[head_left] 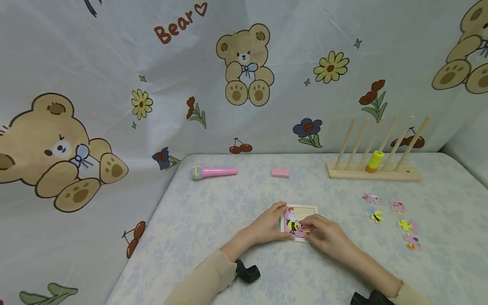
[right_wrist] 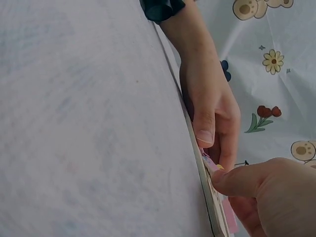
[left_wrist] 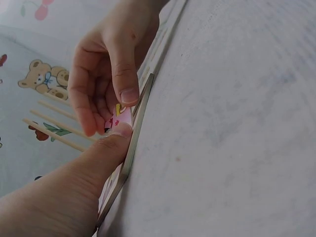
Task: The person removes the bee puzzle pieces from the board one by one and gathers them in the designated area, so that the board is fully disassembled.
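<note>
A small jigsaw board (head_left: pixel 305 206) with a pale wooden rim lies on the table, its left and lower part filled with pink pieces and a bee picture. My left hand (head_left: pixel 264 224) holds the board by its left side, thumb along the near edge and fingers at the far left corner. Over the near right part of the board, my right hand (head_left: pixel 329 237) pinches a pink puzzle piece (left_wrist: pixel 123 114) with a yellow patch between thumb and fingers. Its fingers partly hide the piece in the head view. Bare wood shows at the board's far right.
Several loose puzzle pieces (head_left: pixel 397 206) lie to the right of the board. Behind them stands a wooden peg rack (head_left: pixel 381 174) with yellow and orange beads on one peg. A pink block (head_left: pixel 280 173) and a pink toy microphone (head_left: pixel 217 171) lie toward the back.
</note>
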`<state>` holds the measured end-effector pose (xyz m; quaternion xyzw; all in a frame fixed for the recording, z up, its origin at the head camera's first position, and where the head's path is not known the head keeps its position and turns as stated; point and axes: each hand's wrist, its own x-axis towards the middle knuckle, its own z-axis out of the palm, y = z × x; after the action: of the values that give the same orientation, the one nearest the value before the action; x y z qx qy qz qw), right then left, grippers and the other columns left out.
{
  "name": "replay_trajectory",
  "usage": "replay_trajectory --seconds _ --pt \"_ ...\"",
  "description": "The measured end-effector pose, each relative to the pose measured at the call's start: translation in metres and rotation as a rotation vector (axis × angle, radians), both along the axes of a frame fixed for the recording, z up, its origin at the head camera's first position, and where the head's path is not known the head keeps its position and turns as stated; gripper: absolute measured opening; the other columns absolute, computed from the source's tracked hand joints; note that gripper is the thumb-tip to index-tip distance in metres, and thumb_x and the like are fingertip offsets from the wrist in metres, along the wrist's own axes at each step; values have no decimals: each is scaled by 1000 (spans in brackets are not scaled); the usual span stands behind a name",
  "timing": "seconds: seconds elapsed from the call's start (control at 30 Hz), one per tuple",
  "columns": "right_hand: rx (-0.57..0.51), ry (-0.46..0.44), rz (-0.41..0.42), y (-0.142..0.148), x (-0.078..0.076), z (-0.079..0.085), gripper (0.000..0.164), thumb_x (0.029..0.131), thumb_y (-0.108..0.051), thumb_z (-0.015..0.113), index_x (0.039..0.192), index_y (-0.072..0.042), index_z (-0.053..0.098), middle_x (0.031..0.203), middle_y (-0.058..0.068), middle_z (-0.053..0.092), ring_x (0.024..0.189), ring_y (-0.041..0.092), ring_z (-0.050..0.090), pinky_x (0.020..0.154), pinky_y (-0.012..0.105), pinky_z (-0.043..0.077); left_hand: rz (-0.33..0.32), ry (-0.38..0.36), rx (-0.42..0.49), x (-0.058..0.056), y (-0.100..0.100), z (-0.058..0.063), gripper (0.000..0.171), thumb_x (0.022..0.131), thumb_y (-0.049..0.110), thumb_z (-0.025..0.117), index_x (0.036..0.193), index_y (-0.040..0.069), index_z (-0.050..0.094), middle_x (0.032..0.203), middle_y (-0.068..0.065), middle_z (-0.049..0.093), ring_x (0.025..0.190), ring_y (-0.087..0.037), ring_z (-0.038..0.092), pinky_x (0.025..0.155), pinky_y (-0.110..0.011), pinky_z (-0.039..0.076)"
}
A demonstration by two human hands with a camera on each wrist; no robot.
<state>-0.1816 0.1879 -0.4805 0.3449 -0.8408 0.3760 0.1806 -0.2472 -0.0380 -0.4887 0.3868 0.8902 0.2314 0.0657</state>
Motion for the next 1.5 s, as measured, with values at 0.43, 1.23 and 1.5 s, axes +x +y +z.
replay_trajectory --seconds 0.43,1.23,1.5 --pt "-42 -156 -122 13 6 29 36 76 3 76 110 -3 65 104 4 63 87 18 64 75 33 53 10 -2 -25 3 0 1 95 81 59 63 148 2 26 152 -6 23 139 -15 19 109 -29 22" --pt "181 -609 -449 163 36 31 46 85 -30 72 120 -1 62 117 18 60 85 -10 54 63 22 50 19 -7 -30 1 -2 -2 97 80 59 64 148 1 26 152 -6 23 137 -16 23 108 -30 24" --pt "237 -390 -443 163 35 22 31 79 -13 77 108 -4 68 104 13 66 83 -8 56 63 16 48 11 -10 -8 0 -1 1 97 81 59 65 147 0 26 152 -7 23 137 -17 24 108 -30 25"
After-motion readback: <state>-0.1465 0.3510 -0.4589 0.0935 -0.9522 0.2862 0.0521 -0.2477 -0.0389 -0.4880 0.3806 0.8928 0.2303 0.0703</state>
